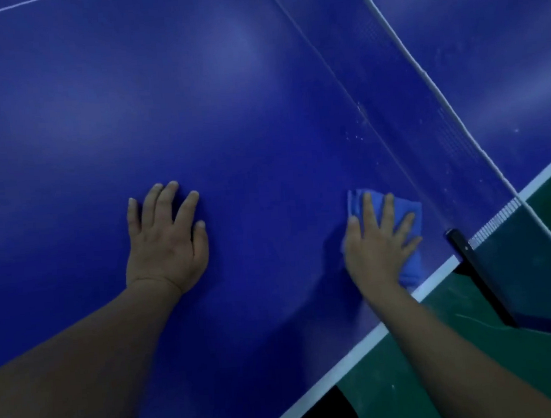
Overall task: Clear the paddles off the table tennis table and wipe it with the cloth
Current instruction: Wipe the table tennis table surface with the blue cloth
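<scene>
Right hand (377, 245) flat, fingers spread, presses blue cloth (406, 211) on table (227, 113), net (442, 123) just beyond it. Left hand (164, 240) flat w/ nothing held.

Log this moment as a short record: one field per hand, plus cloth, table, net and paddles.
left hand: flat on the table, fingers spread, holding nothing
right hand: fingers straight, pressing the cloth down
cloth: blue, folded, on the table near the white side edge and the net
table: blue top, pale specks near the net
net: runs diagonally at right, black post clamped to the edge
paddles: none in view
</scene>
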A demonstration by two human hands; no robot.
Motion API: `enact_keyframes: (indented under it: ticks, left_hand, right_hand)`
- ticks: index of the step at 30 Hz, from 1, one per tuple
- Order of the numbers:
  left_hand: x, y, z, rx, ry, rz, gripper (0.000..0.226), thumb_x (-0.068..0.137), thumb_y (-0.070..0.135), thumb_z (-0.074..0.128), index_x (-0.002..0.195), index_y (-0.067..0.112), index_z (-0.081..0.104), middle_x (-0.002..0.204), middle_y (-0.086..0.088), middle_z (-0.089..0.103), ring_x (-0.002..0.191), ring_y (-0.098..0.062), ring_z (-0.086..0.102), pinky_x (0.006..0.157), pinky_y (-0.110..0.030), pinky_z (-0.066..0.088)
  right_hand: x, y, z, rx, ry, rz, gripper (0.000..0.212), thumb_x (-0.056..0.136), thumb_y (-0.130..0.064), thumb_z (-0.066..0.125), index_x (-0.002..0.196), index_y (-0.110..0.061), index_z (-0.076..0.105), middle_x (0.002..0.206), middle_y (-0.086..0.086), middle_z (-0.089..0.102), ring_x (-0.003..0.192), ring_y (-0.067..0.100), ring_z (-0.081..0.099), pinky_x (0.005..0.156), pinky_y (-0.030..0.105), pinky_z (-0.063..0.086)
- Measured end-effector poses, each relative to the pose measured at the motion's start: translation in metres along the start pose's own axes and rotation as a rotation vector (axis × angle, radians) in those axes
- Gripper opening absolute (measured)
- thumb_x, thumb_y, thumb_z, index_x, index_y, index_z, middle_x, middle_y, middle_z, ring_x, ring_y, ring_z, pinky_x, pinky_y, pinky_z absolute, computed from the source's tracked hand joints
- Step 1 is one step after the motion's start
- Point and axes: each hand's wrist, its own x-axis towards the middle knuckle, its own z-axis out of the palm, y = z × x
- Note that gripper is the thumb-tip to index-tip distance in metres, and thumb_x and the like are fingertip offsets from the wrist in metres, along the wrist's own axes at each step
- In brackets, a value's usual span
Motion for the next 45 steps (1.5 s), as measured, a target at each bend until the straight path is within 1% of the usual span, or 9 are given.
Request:
enact_keyframes:
  ticks: [2, 7, 12, 16, 21, 27, 37, 41, 45]
  left_hand:
    - [0.0, 0.001, -0.001, 0.006, -0.012, -0.006, 0.058, 0.098, 0.04, 0.03, 0.147, 0.014, 0.044, 0.157, -0.012, 0.03, 0.15, -0.029, 0.017, 0.123, -0.055, 0.003]
    - [-0.001, 0.001, 0.0, 0.024, -0.008, -0.009, 0.057, 0.098, 0.039, 0.03, 0.148, 0.015, 0.042, 0.157, -0.012, 0.029, 0.15, -0.029, 0.017, 0.123, -0.056, 0.003]
    - [-0.002, 0.001, 0.003, 0.023, 0.0, -0.015, 0.056, 0.097, 0.04, 0.029, 0.147, 0.016, 0.041, 0.157, -0.013, 0.03, 0.149, -0.03, 0.017, 0.123, -0.056, 0.003]
    - [-0.002, 0.003, 0.001, 0.041, -0.019, -0.017, 0.057, 0.097, 0.04, 0.029, 0.147, 0.016, 0.041, 0.157, -0.014, 0.029, 0.149, -0.031, 0.017, 0.123, -0.057, 0.004]
    - [-0.005, 0.005, -0.002, 0.079, -0.05, -0.046, 0.053, 0.101, 0.036, 0.034, 0.149, 0.013, 0.038, 0.159, -0.015, 0.025, 0.151, -0.032, 0.014, 0.122, -0.06, 0.004]
    - [-0.003, 0.065, 0.009, 0.026, -0.084, 0.019, 0.06, 0.099, 0.041, 0.027, 0.15, 0.012, 0.035, 0.161, -0.012, 0.023, 0.152, -0.029, 0.013, 0.123, -0.055, 0.002]
    - [0.0, 0.072, 0.023, 0.028, -0.067, 0.001, 0.059, 0.097, 0.038, 0.028, 0.146, 0.009, 0.046, 0.157, -0.015, 0.035, 0.149, -0.03, 0.023, 0.121, -0.059, 0.012]
    - [0.002, 0.072, 0.023, 0.032, -0.084, 0.012, 0.062, 0.096, 0.04, 0.028, 0.146, 0.009, 0.048, 0.158, -0.015, 0.035, 0.15, -0.032, 0.022, 0.12, -0.059, 0.012]
    - [0.005, 0.074, 0.024, 0.018, -0.077, 0.012, 0.062, 0.095, 0.04, 0.031, 0.144, 0.008, 0.05, 0.157, -0.017, 0.036, 0.149, -0.034, 0.022, 0.12, -0.059, 0.01]
  right_hand:
    - [-0.011, -0.045, 0.011, 0.042, 0.036, 0.001, 0.056, 0.102, -0.052, 0.029, 0.157, -0.043, 0.019, 0.169, -0.004, 0.008, 0.153, 0.041, 0.001, 0.118, 0.068, 0.002]
    - [-0.116, -0.028, 0.035, -0.078, 0.014, -0.566, 0.056, 0.098, -0.05, 0.041, 0.153, -0.042, 0.033, 0.165, -0.001, 0.025, 0.152, 0.043, 0.009, 0.117, 0.07, 0.005]
    - [-0.098, 0.067, 0.01, -0.091, -0.085, -0.25, 0.06, 0.098, -0.055, 0.026, 0.156, -0.041, 0.021, 0.168, -0.003, 0.013, 0.154, 0.038, 0.001, 0.118, 0.068, 0.007]
    - [-0.047, 0.029, 0.007, 0.033, -0.016, 0.094, 0.061, 0.099, -0.055, 0.015, 0.158, -0.042, 0.012, 0.169, -0.005, 0.001, 0.153, 0.037, -0.007, 0.119, 0.066, -0.001]
    - [-0.085, 0.008, 0.02, -0.094, -0.037, -0.47, 0.058, 0.1, -0.053, 0.028, 0.156, -0.04, 0.023, 0.167, -0.001, 0.017, 0.153, 0.041, 0.004, 0.119, 0.066, 0.001]
    - [-0.041, 0.065, 0.004, -0.035, -0.029, -0.056, 0.063, 0.097, -0.056, 0.013, 0.158, -0.041, 0.017, 0.169, -0.007, 0.004, 0.154, 0.032, -0.006, 0.121, 0.062, -0.001]
    - [0.036, -0.148, 0.018, 0.069, -0.032, -0.495, 0.057, 0.102, -0.05, 0.021, 0.157, -0.038, 0.018, 0.169, 0.0, 0.006, 0.153, 0.037, -0.008, 0.118, 0.065, -0.007]
    - [0.115, -0.246, 0.011, 0.133, -0.064, -0.442, 0.055, 0.104, -0.046, 0.023, 0.159, -0.037, 0.015, 0.169, 0.0, 0.002, 0.152, 0.039, -0.013, 0.115, 0.065, -0.013]
    - [0.17, -0.252, -0.004, 0.138, -0.042, -0.343, 0.054, 0.104, -0.047, 0.025, 0.157, -0.04, 0.019, 0.169, -0.002, 0.007, 0.153, 0.037, -0.006, 0.117, 0.065, -0.009]
